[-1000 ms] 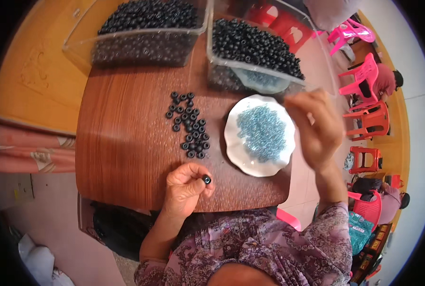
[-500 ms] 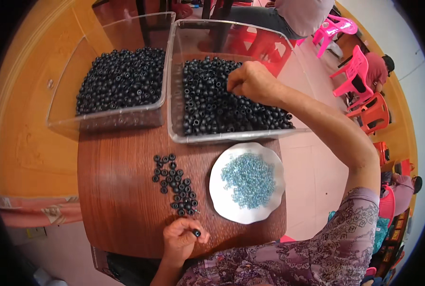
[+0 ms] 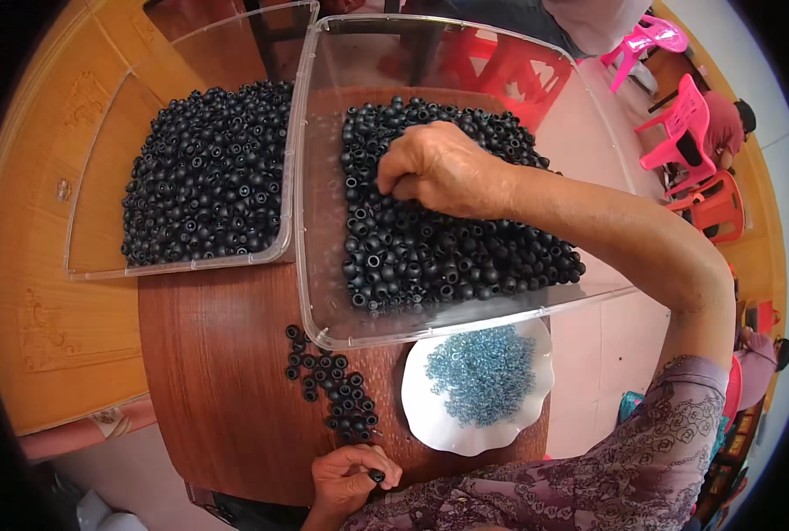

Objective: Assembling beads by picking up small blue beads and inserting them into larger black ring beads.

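My left hand (image 3: 352,478) is at the table's near edge, fingers curled round a small black bead (image 3: 376,475) that shows its hole end. My right hand (image 3: 443,170) is over the right clear plastic tub (image 3: 324,301), thumb and fingers pinched together low over its heap of black beads (image 3: 412,252). Whatever those fingertips hold, if anything, is hidden. Beyond my left hand, several loose black beads (image 3: 334,376) lie scattered on the wooden table. A white scalloped plate (image 3: 448,434) beside them carries a mound of tiny blue-green glassy beads (image 3: 483,376).
A second clear tub (image 3: 271,257), heaped with black beads, stands left of the first. The right tub's near rim overlaps the plate's far edge in this view. Pink chairs (image 3: 686,124), an orange chair (image 3: 720,208) and other people are off to the right.
The whole view has shifted, with the tubs appearing larger and nearer. My right hand has moved left over the beads in the right tub. My left hand keeps its hold on the bead.
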{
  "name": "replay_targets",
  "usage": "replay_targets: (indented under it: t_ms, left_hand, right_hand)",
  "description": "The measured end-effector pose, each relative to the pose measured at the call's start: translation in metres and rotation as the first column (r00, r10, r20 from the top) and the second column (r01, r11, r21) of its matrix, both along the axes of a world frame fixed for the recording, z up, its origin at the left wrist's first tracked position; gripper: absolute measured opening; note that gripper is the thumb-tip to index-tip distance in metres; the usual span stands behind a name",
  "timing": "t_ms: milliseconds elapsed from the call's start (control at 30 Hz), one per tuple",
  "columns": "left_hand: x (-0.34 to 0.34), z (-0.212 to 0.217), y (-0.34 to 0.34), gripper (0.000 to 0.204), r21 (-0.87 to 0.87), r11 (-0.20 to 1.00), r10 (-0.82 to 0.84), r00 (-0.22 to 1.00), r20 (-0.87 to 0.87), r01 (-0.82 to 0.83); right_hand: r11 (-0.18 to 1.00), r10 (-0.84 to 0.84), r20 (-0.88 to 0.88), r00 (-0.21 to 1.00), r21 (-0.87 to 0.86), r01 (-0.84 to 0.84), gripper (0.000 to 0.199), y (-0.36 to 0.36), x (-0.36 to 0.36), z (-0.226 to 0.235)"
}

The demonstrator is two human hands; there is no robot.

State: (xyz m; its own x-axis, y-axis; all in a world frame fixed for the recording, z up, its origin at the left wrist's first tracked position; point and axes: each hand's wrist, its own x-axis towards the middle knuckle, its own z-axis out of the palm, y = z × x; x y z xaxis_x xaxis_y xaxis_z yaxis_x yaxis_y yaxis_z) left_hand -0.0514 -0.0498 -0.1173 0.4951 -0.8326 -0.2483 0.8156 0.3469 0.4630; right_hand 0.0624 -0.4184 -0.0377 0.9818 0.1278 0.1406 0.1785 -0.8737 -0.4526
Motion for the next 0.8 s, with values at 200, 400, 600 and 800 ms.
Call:
replay_targets:
  t_ms: [200,400,600,800]
  left_hand:
    - [0.000,0.001,0.002,0.021,-0.008,1.000,-0.002,1.000,-0.018,0.001]
    - [0.001,-0.004,0.004,0.021,-0.053,0.998,-0.043,0.985,-0.165,0.034]
    - [-0.002,0.001,0.000,0.021,0.038,0.999,0.031,0.999,-0.020,-0.030]
    - [-0.001,0.003,-0.001,0.020,0.039,0.999,0.018,0.999,0.050,-0.020]
  right_hand:
    - [0.881,0.326,0.070,0.943,-0.383,-0.276,0.011,0.013,0.018,-0.018]
    - [0.716,0.389,-0.030,0.921,-0.618,-0.323,0.007,0.024,0.018,-0.019]
    - [0.757,0.415,-0.003,0.910,-0.554,-0.347,0.012,0.021,0.022,-0.030]
    - [0.970,0.135,-0.003,0.991,-0.205,-0.133,0.011,0.010,0.007,0.001]
